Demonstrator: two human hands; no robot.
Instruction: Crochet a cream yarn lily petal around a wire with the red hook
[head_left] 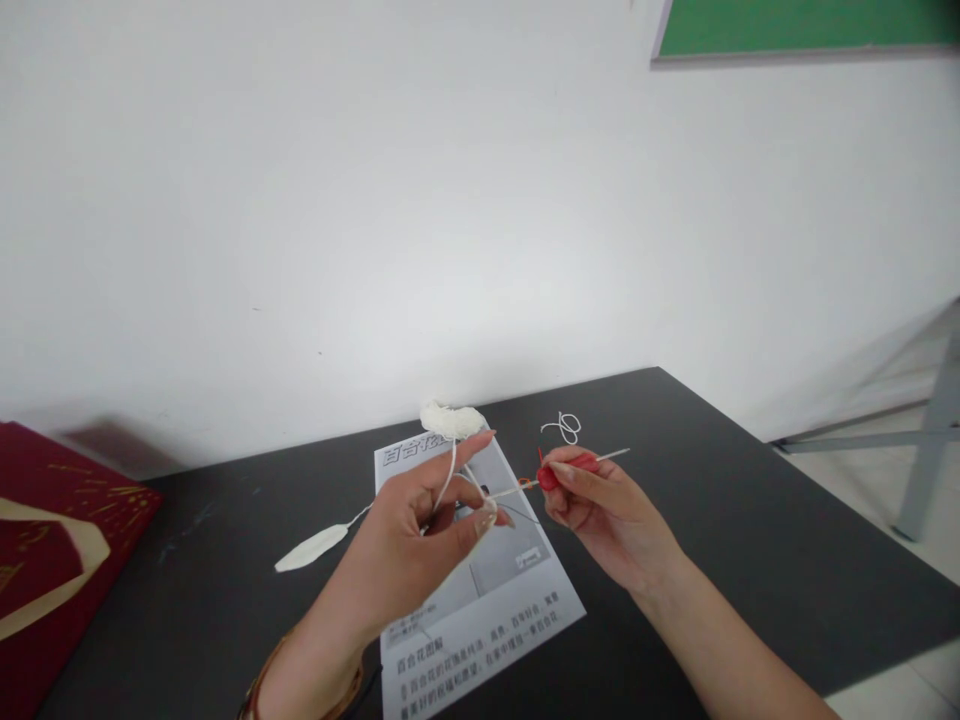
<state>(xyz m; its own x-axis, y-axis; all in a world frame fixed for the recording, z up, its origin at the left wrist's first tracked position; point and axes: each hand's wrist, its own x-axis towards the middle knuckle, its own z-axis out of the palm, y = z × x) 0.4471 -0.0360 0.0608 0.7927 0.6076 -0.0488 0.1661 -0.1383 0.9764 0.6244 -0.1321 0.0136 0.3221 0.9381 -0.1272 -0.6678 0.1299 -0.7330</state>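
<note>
Yarn (451, 470): thin white strand, looped over left index finger.
Left hand (420, 540): fingers pinched shut on yarn.
Right hand (600, 510): fingers closed around red-handled crochet hook (568, 470).

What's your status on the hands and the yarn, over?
Left hand raised, white yarn looped over its forefinger. Right hand pinching red-handled crochet hook. Yarn ball and instruction sheet on the table beneath; nothing blocking.

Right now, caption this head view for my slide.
Left hand tensions white yarn; right hand holds red-handled crochet hook over instruction sheet.
</note>
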